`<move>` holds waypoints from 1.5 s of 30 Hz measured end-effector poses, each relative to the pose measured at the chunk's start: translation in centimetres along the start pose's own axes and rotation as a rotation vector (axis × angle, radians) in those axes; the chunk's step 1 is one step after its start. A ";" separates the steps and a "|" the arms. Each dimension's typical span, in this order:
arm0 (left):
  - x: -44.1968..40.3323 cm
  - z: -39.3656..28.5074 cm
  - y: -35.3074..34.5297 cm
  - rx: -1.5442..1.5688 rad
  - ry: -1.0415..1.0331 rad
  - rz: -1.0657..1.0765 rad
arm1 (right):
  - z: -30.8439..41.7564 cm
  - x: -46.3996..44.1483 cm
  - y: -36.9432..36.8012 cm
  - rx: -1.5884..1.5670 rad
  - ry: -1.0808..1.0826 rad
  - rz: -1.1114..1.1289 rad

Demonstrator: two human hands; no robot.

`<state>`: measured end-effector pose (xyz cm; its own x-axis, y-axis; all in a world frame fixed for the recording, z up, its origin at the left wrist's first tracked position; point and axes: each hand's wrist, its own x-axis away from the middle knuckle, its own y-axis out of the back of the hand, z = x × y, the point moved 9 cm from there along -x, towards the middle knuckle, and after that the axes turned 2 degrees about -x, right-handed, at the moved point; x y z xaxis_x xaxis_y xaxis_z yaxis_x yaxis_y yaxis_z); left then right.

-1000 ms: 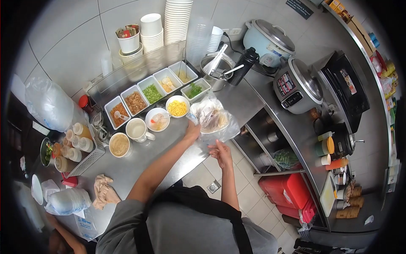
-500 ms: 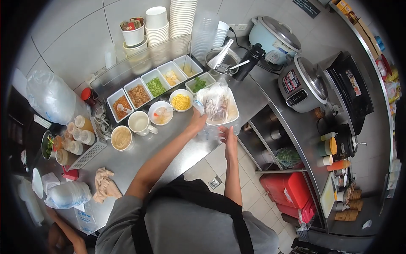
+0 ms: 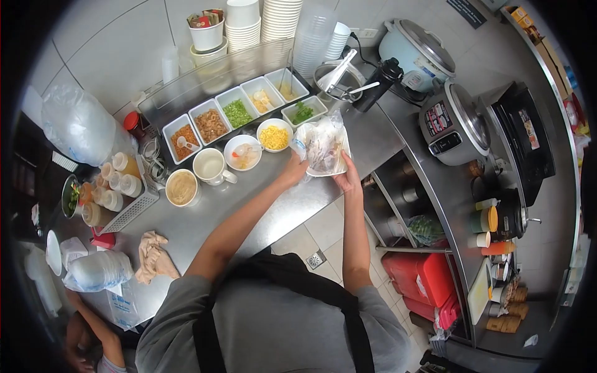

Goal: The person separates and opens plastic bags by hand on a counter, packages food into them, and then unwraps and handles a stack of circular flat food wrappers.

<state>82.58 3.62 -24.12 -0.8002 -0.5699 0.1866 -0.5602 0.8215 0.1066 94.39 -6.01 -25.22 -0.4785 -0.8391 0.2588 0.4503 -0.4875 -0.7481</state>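
A white rectangular tub [image 3: 336, 172], with a clear plastic bag [image 3: 323, 133] of pale, brownish food in it, is at the counter's front edge. My left hand [image 3: 296, 169] is closed on the bag's plastic at the tub's left side. On the right, my right hand [image 3: 349, 176] grips the tub's rim and side, fingers partly hidden beneath. Close to my left hand stand a bowl of yellow corn [image 3: 273, 137] and a white bowl with a spoon [image 3: 241, 153]. A small tub of green herbs [image 3: 303, 112] is just behind the bag.
Topping tubs [image 3: 236, 114] line the back, below stacked paper cups [image 3: 280, 22]. A mug [image 3: 211, 166], a paper cup [image 3: 182, 188], a cloth [image 3: 155, 257] and a sauce-bottle basket [image 3: 134, 208] are leftward. Rice cookers [image 3: 457, 121] stand right. Another person's arm [image 3: 96, 323] shows lower left.
My right hand has moved up from below the tub to grip its right side. The tub is now tilted and slightly turned. The view has shifted a little.
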 end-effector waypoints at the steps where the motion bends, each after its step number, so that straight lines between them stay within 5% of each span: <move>1: -0.6 0.4 0.1 -0.024 0.018 -0.005 | -0.2 -1.0 0.5 0.000 0.010 -0.008; 7: -6.9 8.7 -0.9 -0.326 0.025 -0.110 | 0.0 -3.8 5.1 0.170 0.172 -0.348; 14: -4.4 6.1 -0.9 -0.200 0.182 -0.075 | 4.4 -1.9 3.8 0.947 0.815 -0.748; 18: -3.2 4.3 -0.8 -0.126 0.184 -0.055 | 4.9 -2.2 4.1 1.294 0.735 -0.819; 20: -5.7 5.9 -1.4 -0.067 -0.237 -0.129 | 4.8 -2.5 4.4 1.300 0.684 -0.763; 24: 1.9 3.4 2.2 0.371 0.095 0.066 | 3.6 -2.6 6.9 0.855 0.615 -0.540; 26: 5.3 2.7 6.2 0.173 -0.166 0.018 | 3.8 2.6 3.3 1.210 0.735 -0.898; 27: 7.7 2.3 7.9 0.061 -0.291 0.003 | 3.0 4.4 1.1 1.267 0.852 -0.876; 29: 14.8 2.0 13.2 0.238 -0.242 -0.151 | 0.1 7.7 -4.2 1.414 1.121 -0.706; 35: 40.7 1.9 28.2 -1.179 -0.265 -1.192 | -14.7 12.6 -20.9 1.166 1.037 0.035; 38: 46.8 7.6 31.5 -1.326 0.062 -1.224 | -22.6 15.5 -29.5 1.152 0.901 0.374; 42: 47.9 11.9 34.6 -0.990 0.025 -1.061 | -34.5 18.3 -37.2 1.146 0.471 0.878; 45: 47.6 12.1 34.8 -0.880 0.021 -0.892 | -41.6 20.1 -39.5 1.482 0.499 1.160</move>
<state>22.41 4.91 -23.36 -0.2082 -0.9398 -0.2711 -0.5652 -0.1106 0.8175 35.69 6.41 -15.89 0.4544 -0.8487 -0.2708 0.7035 0.1554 0.6935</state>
